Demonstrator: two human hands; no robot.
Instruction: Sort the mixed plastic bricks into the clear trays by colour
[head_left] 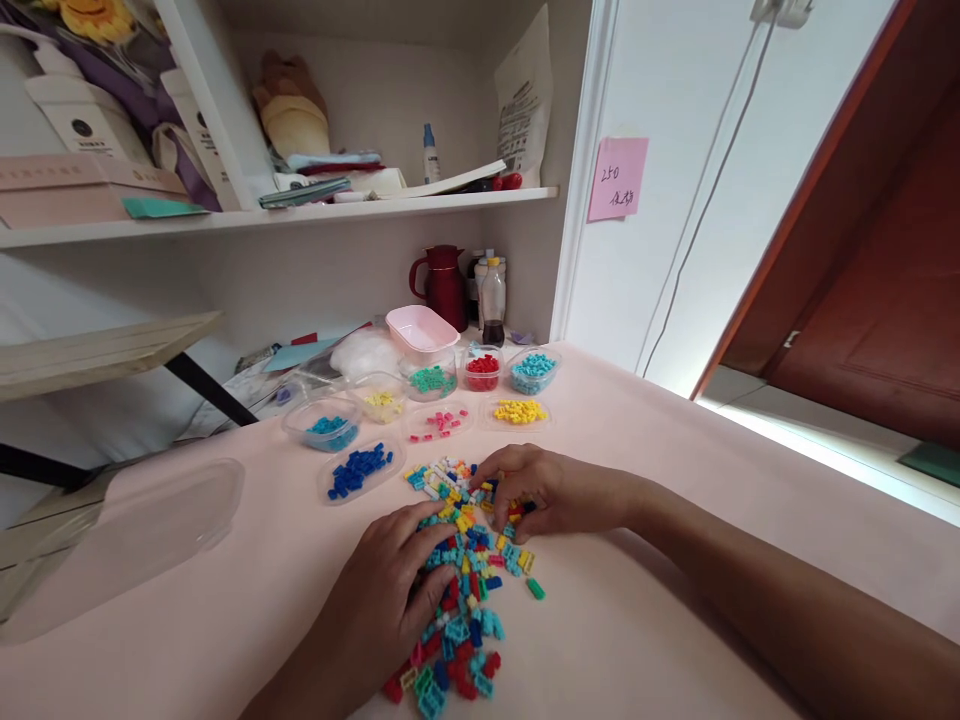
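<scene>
On a pink table [675,620] beneath white shelves, a person's two hands work a pile [465,580] of small mixed-colour bricks. Left hand [390,590] lies palm down on the near left of the pile, fingers loosely spread and curled over the bricks. Right hand [536,492] rests at the pile's far right edge, fingers bent down into the bricks and drawn close together; whether they pinch a piece cannot be told. One green brick [535,588] sits just apart from the pile on its right.

Beyond the pile, sorted bricks lie in clear shallow containers: dark blue [360,470] nearest on the left, pink [439,422] behind the pile, yellow [519,411] to the right. Further back stand tubs of teal [330,430], pale yellow [382,400], green [433,379], red [482,371] and light blue [533,370]. An empty pink tub [421,328] sits behind the green one. A large clear lid [127,540] lies well to the left. A red jug [444,282] and a bottle [493,300] stand against the back wall. A pink note [617,178] is stuck on the wall to the right.
</scene>
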